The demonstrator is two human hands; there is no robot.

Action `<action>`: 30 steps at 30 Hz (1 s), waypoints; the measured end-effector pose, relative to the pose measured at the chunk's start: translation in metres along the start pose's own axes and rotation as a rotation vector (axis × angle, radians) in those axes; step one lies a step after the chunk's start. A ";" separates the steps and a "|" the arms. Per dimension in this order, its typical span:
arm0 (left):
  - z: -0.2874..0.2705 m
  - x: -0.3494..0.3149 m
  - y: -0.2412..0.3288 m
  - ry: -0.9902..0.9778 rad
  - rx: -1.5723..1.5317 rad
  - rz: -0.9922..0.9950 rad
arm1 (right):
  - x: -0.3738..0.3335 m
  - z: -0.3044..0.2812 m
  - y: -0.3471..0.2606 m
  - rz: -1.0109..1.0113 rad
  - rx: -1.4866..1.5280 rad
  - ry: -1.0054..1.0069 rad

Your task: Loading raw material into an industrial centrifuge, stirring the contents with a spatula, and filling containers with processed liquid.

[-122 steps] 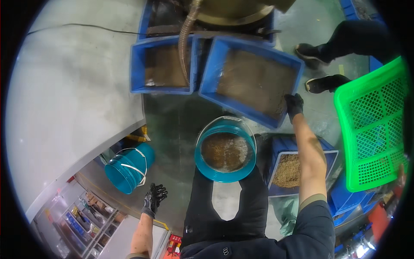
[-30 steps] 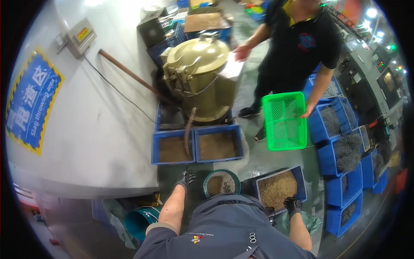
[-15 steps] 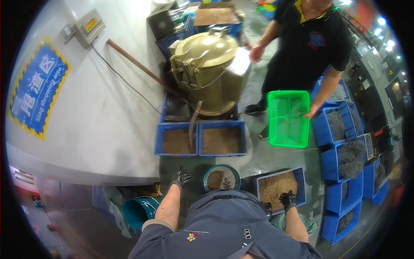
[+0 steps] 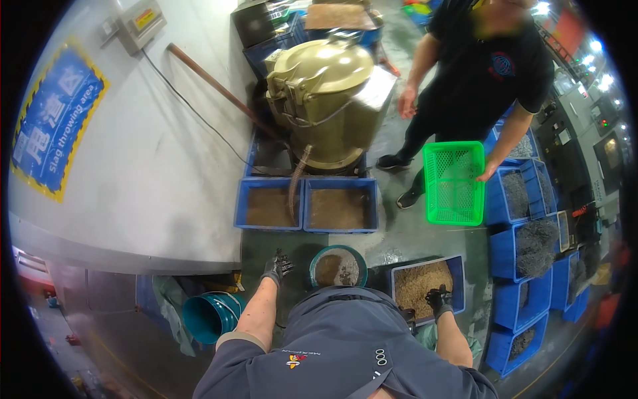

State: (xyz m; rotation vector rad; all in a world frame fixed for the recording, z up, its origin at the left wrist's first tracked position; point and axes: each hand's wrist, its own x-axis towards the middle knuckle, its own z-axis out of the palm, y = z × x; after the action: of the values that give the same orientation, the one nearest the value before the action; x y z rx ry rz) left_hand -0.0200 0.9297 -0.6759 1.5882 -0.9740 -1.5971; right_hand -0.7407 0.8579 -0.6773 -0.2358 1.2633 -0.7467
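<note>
Both of my hands wear dark gloves. To the left of a round teal tub [image 4: 363, 269], my left hand [image 4: 278, 265] hovers with its fingers spread and nothing in it. The tub holds greyish-brown material with a paler patch on one side. My right hand [image 4: 438, 300] is over the right part of a blue-grey bin [image 4: 459, 282] filled with tan granular material [image 4: 415, 282]. Its fingers are apart and hold nothing visible; whether they touch the granules I cannot tell.
Ahead stands a beige lidded machine [image 4: 325, 100], its hose running into two blue bins [image 4: 266, 226] of brown liquid. A co-worker [image 4: 485, 80] holds a green basket [image 4: 454, 216]. Stacked blue bins [image 4: 508, 253] with metal shavings line the right. A teal bucket [image 4: 206, 319] lies left.
The whole view has shifted slightly. The co-worker's free hand has lowered from beside the machine, and the basket sits a little further right. My hands keep nearly the same pose.
</note>
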 end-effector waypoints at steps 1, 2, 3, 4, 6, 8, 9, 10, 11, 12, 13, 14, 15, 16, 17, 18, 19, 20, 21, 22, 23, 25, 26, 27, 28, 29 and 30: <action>0.016 -0.006 -0.007 -0.024 -0.008 0.004 | -0.019 -0.003 -0.002 -0.012 0.002 0.023; 0.043 -0.003 -0.002 -0.159 0.622 -0.004 | -0.031 -0.036 0.004 -0.157 -0.432 0.194; 0.063 0.007 0.021 -0.239 1.271 0.035 | -0.024 -0.059 0.001 -0.304 -0.857 0.368; 0.072 0.018 0.052 -0.257 1.963 0.072 | 0.000 -0.066 -0.008 -0.351 -0.813 0.402; 0.094 0.023 0.084 -0.451 1.988 -0.105 | 0.011 -0.112 0.018 -0.522 -0.759 0.273; 0.084 0.021 0.082 -0.652 2.100 0.089 | 0.028 -0.133 0.045 -0.661 -0.706 0.106; 0.061 0.008 0.032 -0.591 2.139 0.038 | 0.056 -0.115 0.057 -0.732 -0.664 -0.054; 0.052 0.014 -0.005 0.108 2.862 0.452 | 0.067 -0.111 0.044 -0.785 -0.670 -0.167; 0.048 0.019 0.019 1.128 3.267 1.019 | 0.064 -0.120 0.038 -0.798 -0.678 -0.126; 0.051 0.031 0.031 1.176 3.245 1.115 | 0.059 -0.122 0.047 -0.789 -0.576 -0.161; 0.050 0.031 0.035 1.036 3.321 1.100 | 0.059 -0.115 0.045 -0.766 -0.492 -0.233; 0.045 0.022 0.031 0.872 3.397 1.011 | 0.064 -0.097 0.031 -0.726 -0.433 -0.335; 0.039 0.037 0.041 0.895 3.406 1.073 | 0.059 -0.086 0.037 -0.709 -0.330 -0.396; 0.036 0.029 0.030 0.713 3.415 0.966 | 0.062 -0.066 0.026 -0.667 -0.267 -0.492; 0.033 0.036 0.031 0.541 3.420 0.924 | 0.056 -0.058 0.035 -0.641 -0.171 -0.562; 0.034 0.040 0.026 0.374 3.400 0.858 | 0.050 -0.052 0.032 -0.607 -0.096 -0.637; 0.034 0.041 0.024 0.210 3.372 0.796 | 0.043 -0.043 0.031 -0.572 -0.019 -0.709; 0.036 0.040 0.023 0.060 3.336 0.729 | 0.038 -0.034 0.027 -0.540 0.055 -0.784; 0.040 0.038 0.023 -0.084 3.295 0.662 | 0.034 -0.025 0.021 -0.508 0.130 -0.860; 0.042 0.035 0.024 -0.223 3.246 0.597 | 0.029 -0.019 0.018 -0.475 0.205 -0.936; 0.044 0.045 0.029 -0.341 3.172 0.529 | 0.022 -0.016 0.015 -0.435 0.257 -1.011; 0.042 0.047 0.036 -0.379 2.999 0.441 | 0.014 -0.016 0.013 -0.341 0.399 -1.180; 0.042 0.048 0.040 -0.421 2.817 0.374 | 0.010 -0.008 0.011 -0.295 0.473 -1.260; 0.043 0.051 0.040 -0.458 2.632 0.321 | 0.002 -0.006 0.008 -0.251 0.545 -1.334; 0.044 0.053 0.039 -0.489 2.445 0.270 | -0.004 -0.003 0.002 -0.206 0.616 -1.408; 0.045 0.051 0.038 -0.514 2.254 0.213 | -0.009 0.006 0.000 -0.149 0.687 -1.484; 0.045 0.045 0.039 -0.528 2.064 0.153 | -0.010 0.011 -0.003 -0.150 0.690 -1.495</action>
State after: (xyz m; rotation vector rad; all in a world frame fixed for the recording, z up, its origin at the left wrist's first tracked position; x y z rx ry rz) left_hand -0.0675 0.8736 -0.6657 1.8220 -3.4902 -0.3868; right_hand -0.7327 0.8597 -0.6645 -0.2305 -0.4395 -0.7980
